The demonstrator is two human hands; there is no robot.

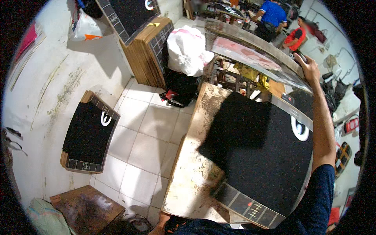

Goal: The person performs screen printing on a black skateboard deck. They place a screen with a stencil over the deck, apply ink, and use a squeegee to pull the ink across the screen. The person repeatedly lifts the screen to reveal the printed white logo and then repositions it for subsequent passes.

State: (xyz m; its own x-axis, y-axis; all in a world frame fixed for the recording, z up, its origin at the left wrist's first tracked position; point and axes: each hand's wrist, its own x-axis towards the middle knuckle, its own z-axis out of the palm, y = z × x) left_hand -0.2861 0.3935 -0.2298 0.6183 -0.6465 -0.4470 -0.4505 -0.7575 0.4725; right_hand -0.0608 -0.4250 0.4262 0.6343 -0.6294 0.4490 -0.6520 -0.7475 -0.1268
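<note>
My right hand (309, 68) is raised at the upper right, its fingers closed over the end of a tilted screen-printing frame (250, 33). A pinkish-white panel shows inside this frame. Below it, a black mat-like sheet (270, 156) lies on a worn, pale board (192, 172). The sheet bears a white oval emblem at its far right and a grey grid strip along its near edge. Low in the view, my left hand (163, 217) touches the board's near left corner; its fingers are mostly hidden. A shadow falls over the sheet's left part.
Left, a similar black printed piece (88, 131) leans by the wall. Brown stacked boards (147, 55) and a white plastic bag (186, 49) stand further back. A brown board (88, 209) lies lower left. Two people, in blue (274, 17) and red (295, 37), are in the background.
</note>
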